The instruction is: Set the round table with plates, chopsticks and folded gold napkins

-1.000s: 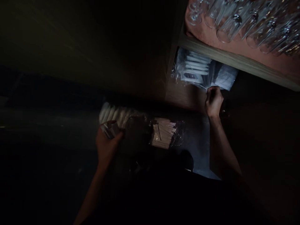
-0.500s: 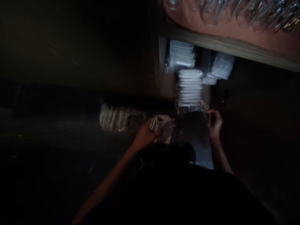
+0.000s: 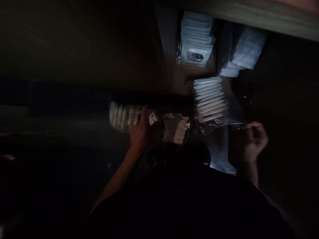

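My right hand (image 3: pixel 255 141) pinches the edge of a clear plastic bag (image 3: pixel 235 114), its fingers dim and slightly blurred. Inside that bag stands a neat row of white packets (image 3: pixel 210 99). My left hand (image 3: pixel 139 131) is closed at the near end of another clear bag (image 3: pixel 119 114) filled with pale packets. A few small white packets (image 3: pixel 153 118) show at its fingers and seem held there; the thumb is lost in shadow. Between the hands lies a stack of small packets (image 3: pixel 180 131) in clear wrapping.
Farther back on the shelf sit a bagged stack of white packets (image 3: pixel 198 36) with a blue and red label and a second pale bag (image 3: pixel 249 48). A wooden shelf edge (image 3: pixel 286 20) overhangs them. A pale sheet (image 3: pixel 220 156) lies near my body. Most surroundings are very dark.
My left hand has moved left from the small-packet stack to the left bag. My right hand has moved right, drawing out the bag edge; the bagged row now tilts. The view has shifted.
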{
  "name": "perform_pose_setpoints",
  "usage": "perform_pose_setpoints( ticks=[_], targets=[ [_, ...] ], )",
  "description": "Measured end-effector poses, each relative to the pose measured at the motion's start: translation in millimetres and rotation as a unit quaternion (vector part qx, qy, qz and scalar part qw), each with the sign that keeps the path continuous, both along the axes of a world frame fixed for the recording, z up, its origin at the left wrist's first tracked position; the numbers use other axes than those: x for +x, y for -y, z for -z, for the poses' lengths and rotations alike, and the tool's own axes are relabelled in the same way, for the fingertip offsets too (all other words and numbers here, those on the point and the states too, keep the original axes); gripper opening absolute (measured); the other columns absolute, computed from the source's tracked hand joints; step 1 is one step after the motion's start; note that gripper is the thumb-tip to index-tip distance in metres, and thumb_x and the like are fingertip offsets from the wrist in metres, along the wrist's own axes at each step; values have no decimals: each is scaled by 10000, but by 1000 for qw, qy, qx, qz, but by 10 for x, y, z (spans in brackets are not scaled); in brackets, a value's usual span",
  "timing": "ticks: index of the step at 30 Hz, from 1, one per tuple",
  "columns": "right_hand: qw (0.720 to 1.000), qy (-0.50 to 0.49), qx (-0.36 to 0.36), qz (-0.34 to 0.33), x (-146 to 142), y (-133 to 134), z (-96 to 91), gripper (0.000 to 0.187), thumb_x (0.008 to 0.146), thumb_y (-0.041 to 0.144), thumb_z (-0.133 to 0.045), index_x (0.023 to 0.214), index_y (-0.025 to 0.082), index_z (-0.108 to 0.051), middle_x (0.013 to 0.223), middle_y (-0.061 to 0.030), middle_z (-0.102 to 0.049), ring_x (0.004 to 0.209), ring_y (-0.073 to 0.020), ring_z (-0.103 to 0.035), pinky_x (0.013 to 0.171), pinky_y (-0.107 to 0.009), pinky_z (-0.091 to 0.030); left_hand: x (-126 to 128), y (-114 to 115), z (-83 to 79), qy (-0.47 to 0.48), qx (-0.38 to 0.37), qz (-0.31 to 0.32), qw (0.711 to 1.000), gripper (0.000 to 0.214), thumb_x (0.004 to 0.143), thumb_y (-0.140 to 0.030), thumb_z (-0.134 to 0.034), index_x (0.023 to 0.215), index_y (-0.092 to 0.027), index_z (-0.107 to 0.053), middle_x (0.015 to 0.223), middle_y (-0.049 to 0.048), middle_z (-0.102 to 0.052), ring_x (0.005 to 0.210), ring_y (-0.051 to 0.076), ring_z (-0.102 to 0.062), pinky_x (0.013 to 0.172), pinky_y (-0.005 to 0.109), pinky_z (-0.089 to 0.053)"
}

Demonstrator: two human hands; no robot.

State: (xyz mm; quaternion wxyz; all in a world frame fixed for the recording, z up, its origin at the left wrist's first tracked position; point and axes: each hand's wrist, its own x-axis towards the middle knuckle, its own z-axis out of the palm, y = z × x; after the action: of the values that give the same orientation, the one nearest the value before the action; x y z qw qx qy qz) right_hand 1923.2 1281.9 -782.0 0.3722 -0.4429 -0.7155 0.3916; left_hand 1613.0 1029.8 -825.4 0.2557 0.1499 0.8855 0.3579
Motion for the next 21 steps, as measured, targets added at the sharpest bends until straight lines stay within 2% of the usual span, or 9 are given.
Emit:
perform_pose_setpoints(
  ticks=[3, 5, 7, 9, 11, 14, 17, 19, 21],
  targets=[
    [990, -102, 70, 64, -88, 3, -324, 215, 954, 433, -825, 841, 294, -706, 752, 14, -577, 649, -189, -546, 648, -350, -444, -333, 309, -52, -63, -254, 55, 963, 768, 964, -368, -775, 1661, -145, -541, 1221, 225, -827, 1144, 428, -788, 923, 400, -579],
    [989, -108, 87, 56, -186, 5, -425, 211, 966, 441, -819, 851, 300, -713, 756, 8, -569, 656, -201, -540, 651, -357, -431, -501, 445, -36, -59, -396, 115, 909, 627, 1006, -335, -715, 1584, -112, -616, 1243, 264, -818, 1140, 430, -793, 936, 427, -582],
    [991, -93, 81, 60, -230, 30, -439, 187, 997, 447, -789, 887, 315, -714, 765, 1, -560, 660, -222, -545, 648, -375, -436, -601, 551, -10, -43, -464, 157, 871, 464, 1016, -321, -693, 1414, -85, -718, 1267, 297, -802, 1133, 435, -796, 900, 423, -583],
    [991, -65, 80, 83, -162, 73, -403, 179, 1001, 440, -773, 889, 317, -706, 773, 1, -561, 681, -240, -577, 674, -398, -465, -625, 653, -28, -41, -480, 177, 858, 396, 1031, -345, -673, 1313, -78, -749, 1259, 306, -796, 1122, 435, -798, 850, 404, -572],
    [992, -9, 78, 102, 4, 117, -366, 156, 1030, 434, -730, 919, 325, -721, 824, -7, -599, 771, -269, -652, 761, -446, -529, -587, 758, -120, -61, -474, 166, 863, 421, 1056, -381, -639, 1340, -85, -733, 1201, 283, -807, 1102, 428, -799, 818, 388, -551],
    [987, 105, 87, 89, 235, 186, -341, 180, 1118, 430, -587, 1154, 388, -758, 1026, -50, -693, 1070, -337, -742, 952, -562, -605, -507, 896, -322, -125, -464, 77, 874, 507, 1091, -442, -580, 1459, -111, -690, 1216, 251, -808, 1108, 414, -795, 811, 376, -527],
    [979, 158, 116, 47, 138, 325, -212, 259, 1131, 442, -566, 1314, 392, -742, 1193, -99, -736, 1233, -381, -724, 1043, -627, -615, -549, 994, -387, -177, -444, -22, 878, 637, 1037, -482, -676, 1586, -161, -636, 1401, 249, -754, 1152, 404, -781, 813, 365, -514],
    [985, 165, 46, -30, -133, 476, 39, 266, 1105, 460, -633, 1310, 341, -753, 1188, -107, -764, 1115, -355, -758, 1007, -591, -645, -656, 1038, -285, -145, -410, -55, 899, 681, 943, -442, -796, 1547, -166, -646, 1271, 187, -787, 1107, 377, -775, 784, 331, -493],
    [969, 166, -114, -140, -461, 647, 427, 344, 1045, 488, -721, 1308, 269, -756, 1112, -98, -797, 937, -301, -779, 913, -522, -677, -762, 1055, -106, -57, -337, -62, 938, 519, 865, -380, -846, 1311, -145, -721, 951, 87, -766, 975, 336, -762, 728, 297, -468]
  ],
)
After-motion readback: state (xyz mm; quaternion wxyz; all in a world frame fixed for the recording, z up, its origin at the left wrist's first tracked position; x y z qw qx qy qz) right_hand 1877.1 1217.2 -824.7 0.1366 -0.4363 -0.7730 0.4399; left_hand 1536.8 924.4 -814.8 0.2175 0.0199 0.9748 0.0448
